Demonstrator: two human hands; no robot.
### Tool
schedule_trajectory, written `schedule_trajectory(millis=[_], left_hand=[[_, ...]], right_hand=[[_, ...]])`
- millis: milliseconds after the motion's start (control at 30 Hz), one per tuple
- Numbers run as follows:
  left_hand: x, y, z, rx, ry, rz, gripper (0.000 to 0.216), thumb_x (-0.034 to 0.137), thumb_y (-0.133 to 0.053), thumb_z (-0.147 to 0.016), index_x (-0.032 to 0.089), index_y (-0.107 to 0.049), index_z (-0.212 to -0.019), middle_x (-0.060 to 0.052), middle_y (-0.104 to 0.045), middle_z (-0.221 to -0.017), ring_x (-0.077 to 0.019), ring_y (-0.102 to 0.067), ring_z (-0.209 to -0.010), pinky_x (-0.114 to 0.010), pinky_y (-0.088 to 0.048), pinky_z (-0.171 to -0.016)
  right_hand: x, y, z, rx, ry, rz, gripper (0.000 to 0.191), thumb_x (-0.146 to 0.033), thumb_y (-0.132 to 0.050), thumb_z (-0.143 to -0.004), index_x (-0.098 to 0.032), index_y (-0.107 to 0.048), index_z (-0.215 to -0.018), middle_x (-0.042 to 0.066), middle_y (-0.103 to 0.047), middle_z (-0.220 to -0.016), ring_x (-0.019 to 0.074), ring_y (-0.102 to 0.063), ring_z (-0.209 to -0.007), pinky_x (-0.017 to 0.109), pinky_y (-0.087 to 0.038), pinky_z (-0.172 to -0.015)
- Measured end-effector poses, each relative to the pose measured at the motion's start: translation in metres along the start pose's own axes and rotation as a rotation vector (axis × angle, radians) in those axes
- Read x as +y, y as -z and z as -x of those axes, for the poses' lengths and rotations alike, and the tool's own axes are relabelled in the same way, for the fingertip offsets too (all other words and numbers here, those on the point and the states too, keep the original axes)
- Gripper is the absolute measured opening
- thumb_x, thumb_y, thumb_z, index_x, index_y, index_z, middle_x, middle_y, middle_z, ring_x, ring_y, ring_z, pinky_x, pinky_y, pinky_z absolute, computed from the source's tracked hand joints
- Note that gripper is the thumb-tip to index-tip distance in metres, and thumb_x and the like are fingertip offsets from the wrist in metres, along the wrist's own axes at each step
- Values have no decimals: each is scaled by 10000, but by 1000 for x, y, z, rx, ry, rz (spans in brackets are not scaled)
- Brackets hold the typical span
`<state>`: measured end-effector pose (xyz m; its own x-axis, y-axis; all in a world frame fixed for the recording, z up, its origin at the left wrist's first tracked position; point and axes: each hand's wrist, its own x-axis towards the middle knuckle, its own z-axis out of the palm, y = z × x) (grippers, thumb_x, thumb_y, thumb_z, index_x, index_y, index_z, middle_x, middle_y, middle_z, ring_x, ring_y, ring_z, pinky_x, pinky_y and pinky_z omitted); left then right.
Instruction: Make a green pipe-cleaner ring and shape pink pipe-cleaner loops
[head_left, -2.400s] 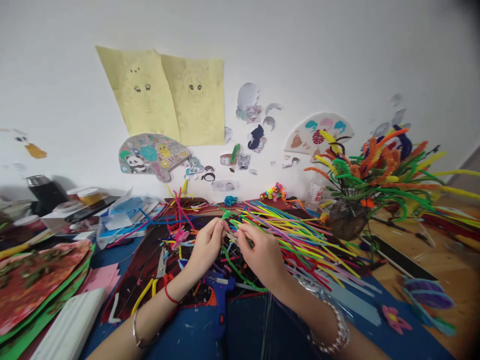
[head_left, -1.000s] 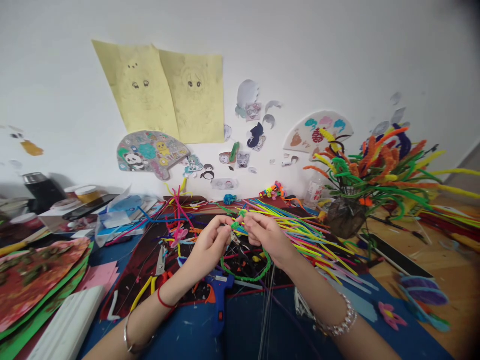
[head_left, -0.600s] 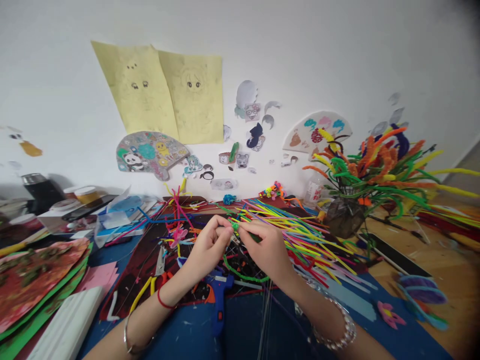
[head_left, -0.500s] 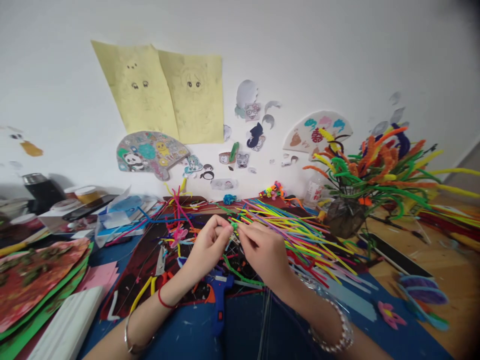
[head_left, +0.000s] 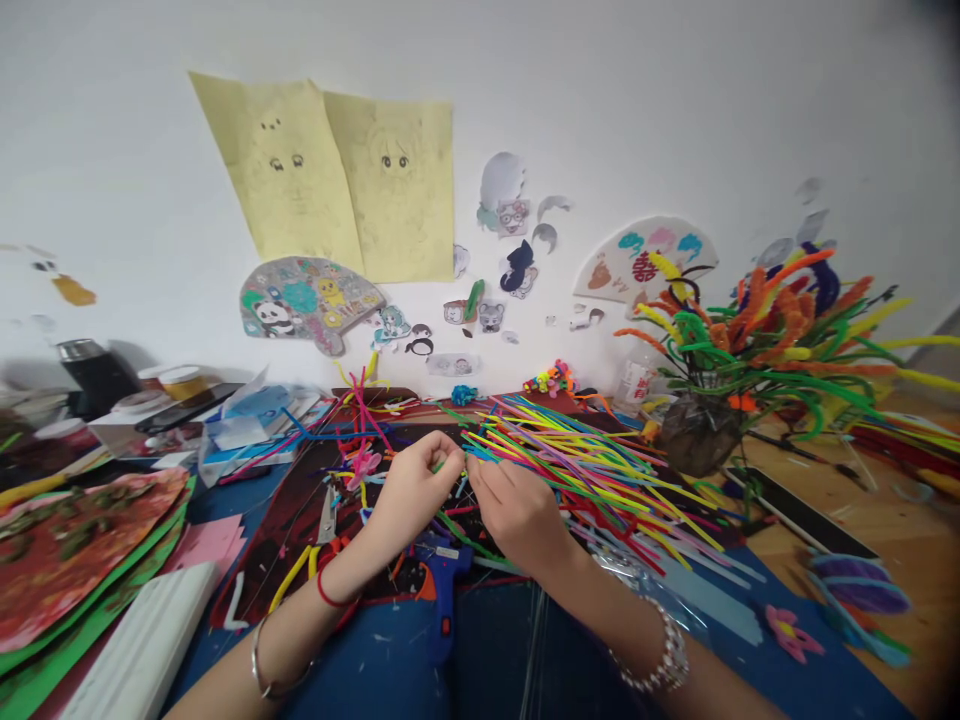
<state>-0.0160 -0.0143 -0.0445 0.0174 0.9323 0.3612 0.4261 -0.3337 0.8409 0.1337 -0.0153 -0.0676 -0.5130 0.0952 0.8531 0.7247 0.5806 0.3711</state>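
Shifted slightly lower since half a second ago, with knuckles rolled farther forward: right hand [head_left: 521, 515], close beside left hand [head_left: 418, 485] at the centre of view. Tucked now into the curl of left thumb and forefinger, after showing at the fingertips earlier: green fuzzy chenille stem [head_left: 437, 465], pinched by left grip. Right grip bunched, thumb against forefinger, fingertips just beside left thumb; cannot tell whether anything is pinched there. Visible below both hands, toward six o'clock, another run of green fuzz; join with the pinched piece hidden. Around left wrist, red cord bracelet [head_left: 324, 592] and plain silver bangle [head_left: 257, 665]; around right wrist, silvery beaded bracelet [head_left: 670, 655]. Lying just below the hands at six o'clock, blue plastic glue gun with orange trigger [head_left: 445, 595]. At half past eight, open-bladed metal scissors [head_left: 327, 515]; at ten, tangle of bright pink fuzzy stems [head_left: 362, 405]; at twelve, small blue fuzzy bundle [head_left: 463, 395]. Fanned out at three o'clock on blue-covered worktop [head_left: 375, 660], loose heap of many-coloured chenille stems [head_left: 592, 455]. Farther out between two and three, dark translucent vase [head_left: 697, 432] full of orange, green and yellow fuzzy stems [head_left: 772, 320]. At four, pink fuzzy flower with yellow centre [head_left: 791, 632]; at eight, long white ridged block [head_left: 142, 640]. Up at eleven on the wall, yellow paper sheets with pencilled faces [head_left: 330, 190].
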Motion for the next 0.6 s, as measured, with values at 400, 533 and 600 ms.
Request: schedule_trajectory(millis=[400, 533, 600], left_hand=[[-11, 14, -13, -205, 84, 40, 157, 261, -501, -736, 165, -530, -615, 83, -341, -470, -67, -284, -423, -187, -202, -414], [-8, 13, -11, -245, 107, 132, 167, 319, -509, -793, 172, -528, -718, 99, -320, -469, -53, -249, -389, -173, -187, -383], [-6, 13, -10, -257, 96, 163, 165, 334, -539, -798, 177, -520, -750, 103, -323, -474, -50, -259, -391, -165, -186, -381]], right_hand=[[11, -18, 11, -29, 185, -85, 135, -71, -519, -911, -107, -617, -996, 11, -554, -636, 150, -511, -626, 331, -339, -520], [19, -17, 10, -22, 191, -97, 183, -65, -489, -923, -113, -594, -1065, 11, -570, -647, 149, -528, -624, 327, -349, -507], [20, -17, 10, -22, 189, -89, 184, -61, -479, -924, -116, -595, -1056, 17, -577, -657, 152, -528, -621, 329, -347, -499]])
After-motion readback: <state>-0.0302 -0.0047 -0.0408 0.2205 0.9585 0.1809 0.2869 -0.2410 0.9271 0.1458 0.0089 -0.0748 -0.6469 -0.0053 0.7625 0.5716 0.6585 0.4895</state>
